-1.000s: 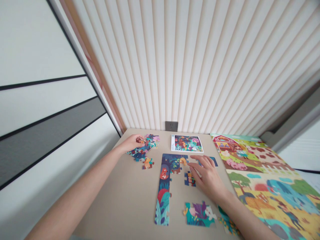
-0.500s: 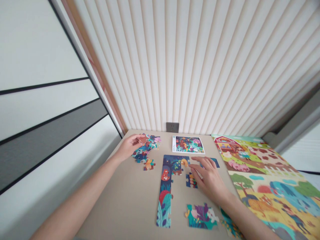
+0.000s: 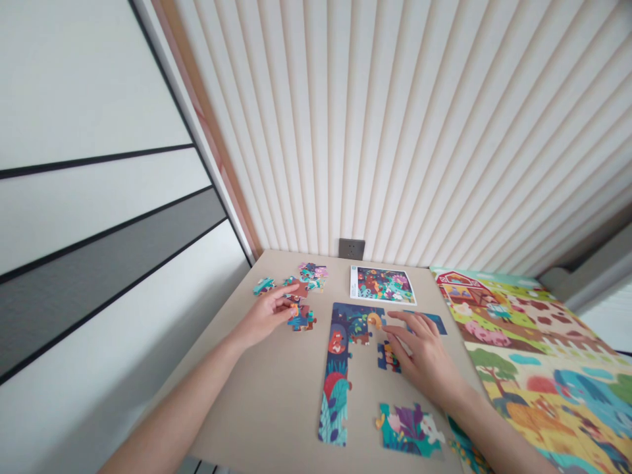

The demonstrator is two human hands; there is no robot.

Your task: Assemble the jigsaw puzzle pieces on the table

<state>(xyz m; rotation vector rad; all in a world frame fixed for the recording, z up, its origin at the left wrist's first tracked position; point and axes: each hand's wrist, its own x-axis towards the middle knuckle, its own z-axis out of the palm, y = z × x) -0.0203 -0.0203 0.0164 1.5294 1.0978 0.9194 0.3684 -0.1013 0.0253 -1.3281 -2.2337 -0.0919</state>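
Note:
My left hand (image 3: 266,316) is over the loose puzzle pieces at the table's left. Its thumb and fingers close on what looks like a small orange puzzle piece (image 3: 293,308), mostly covered by them. Just right of it lie blue-and-brown pieces (image 3: 303,320), and a brown piece (image 3: 299,288) shows by the index fingertip. My right hand (image 3: 422,345) rests with fingers apart beside the joined dark-blue puzzle corner (image 3: 340,319), near a yellow moon piece (image 3: 375,320). Partly under this hand are a small joined section with figures (image 3: 390,356) and a blue edge section (image 3: 434,322).
A picture card (image 3: 382,285) of the puzzle lies at the back, below a wall socket (image 3: 351,249). Nearer me is a joined teal-and-purple section (image 3: 409,428). Colourful finished puzzles (image 3: 533,368) cover the right side. More loose pieces (image 3: 313,273) sit at the back left.
My left hand has come nearer and moved right, and the heap of loose pieces is more spread out, with a teal one apart at left. My right hand has stayed by the puzzle; the view has shifted slightly.

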